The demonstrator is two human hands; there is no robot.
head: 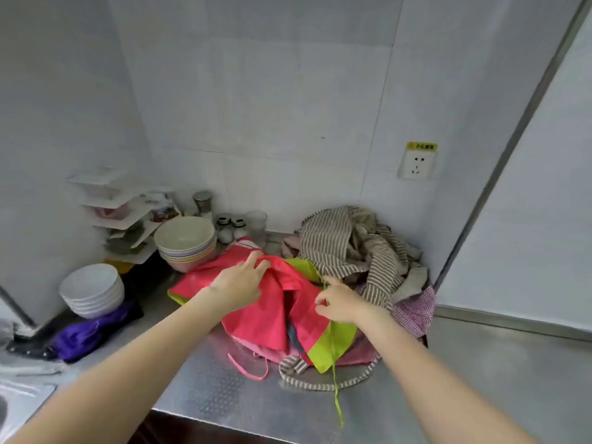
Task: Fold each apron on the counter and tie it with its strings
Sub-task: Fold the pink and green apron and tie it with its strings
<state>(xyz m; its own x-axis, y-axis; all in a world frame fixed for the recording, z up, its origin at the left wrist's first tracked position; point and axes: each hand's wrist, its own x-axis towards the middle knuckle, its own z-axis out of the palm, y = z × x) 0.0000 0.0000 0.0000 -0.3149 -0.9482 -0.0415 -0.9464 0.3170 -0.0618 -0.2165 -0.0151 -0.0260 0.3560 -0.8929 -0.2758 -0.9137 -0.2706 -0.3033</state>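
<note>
Both hands pinching red apron point(256, 309) mid-frame on bench point(224, 389), left hand point(238, 285) at top fold, right hand point(339, 304) at green-trimmed edge; best drawn flat, strings freed, before folding.

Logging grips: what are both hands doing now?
Left hand: pinching the red apron.
Right hand: pinching the same apron's edge.

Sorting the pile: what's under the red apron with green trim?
Under the red apron with green trim show a pink cloth edge and a brown-striped strap; the rest is covered.
</note>
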